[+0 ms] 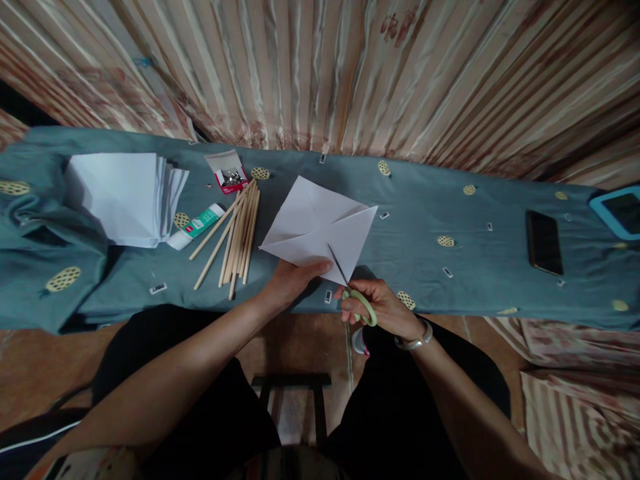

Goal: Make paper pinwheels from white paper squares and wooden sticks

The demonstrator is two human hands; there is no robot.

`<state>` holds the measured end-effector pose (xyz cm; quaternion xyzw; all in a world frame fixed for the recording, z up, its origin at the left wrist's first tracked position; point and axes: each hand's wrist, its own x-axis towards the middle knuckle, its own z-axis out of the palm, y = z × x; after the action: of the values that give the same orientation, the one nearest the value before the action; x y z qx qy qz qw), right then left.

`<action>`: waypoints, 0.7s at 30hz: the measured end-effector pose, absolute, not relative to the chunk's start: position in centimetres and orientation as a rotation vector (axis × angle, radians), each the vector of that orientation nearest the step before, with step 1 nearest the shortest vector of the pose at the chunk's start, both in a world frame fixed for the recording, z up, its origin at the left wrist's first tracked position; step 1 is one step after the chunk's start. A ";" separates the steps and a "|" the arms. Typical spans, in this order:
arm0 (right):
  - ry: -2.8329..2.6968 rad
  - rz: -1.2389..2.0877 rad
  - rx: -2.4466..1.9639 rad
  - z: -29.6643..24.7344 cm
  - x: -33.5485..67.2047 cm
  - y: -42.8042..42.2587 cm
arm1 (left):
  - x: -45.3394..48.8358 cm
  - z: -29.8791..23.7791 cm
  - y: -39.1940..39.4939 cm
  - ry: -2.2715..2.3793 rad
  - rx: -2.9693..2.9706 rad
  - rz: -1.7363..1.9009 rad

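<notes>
A square sheet of white paper (310, 207), creased and cut along lines toward its middle, is held just above the cloth-covered table. My left hand (295, 280) pinches its near edge, thumb on top and fingers underneath. My right hand (375, 303) has its fingers through the light green handles of a pair of scissors (361, 308). One dark blade lies over the paper's near corner, pointing toward the centre; the other blade is hidden below the sheet. A bundle of wooden sticks (240, 233) lies left of the paper.
A green-and-white glue tube (200, 223) and an open red box of metal pins (233, 179) lie near the sticks. Farther left is a stack of white paper (120, 200). A phone (544, 241) and a blue-framed device (620, 212) rest at right. A curtain (310, 80) hangs behind.
</notes>
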<state>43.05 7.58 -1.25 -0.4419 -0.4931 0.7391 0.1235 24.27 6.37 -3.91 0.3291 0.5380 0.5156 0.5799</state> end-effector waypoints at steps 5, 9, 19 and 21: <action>-1.404 2.159 -1.284 -1.2 42.9 7.6 | 24.3 -3.9 6.2 1.233 0.763 1.197; -1.410 2.143 -1.291 -1.2 42.7 7.5 | 24.4 -4.1 6.3 1.211 0.715 1.205; -1.394 2.135 -1.278 -1.3 42.6 7.5 | 24.8 -4.0 6.0 1.200 0.652 1.192; -1.399 2.137 -1.280 -1.4 42.6 7.5 | 24.9 -3.9 6.0 1.198 0.650 1.174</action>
<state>42.63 7.52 -1.39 -0.4434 -0.4847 0.7405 0.1418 24.90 5.96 -3.92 0.2830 0.5214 0.5110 0.6220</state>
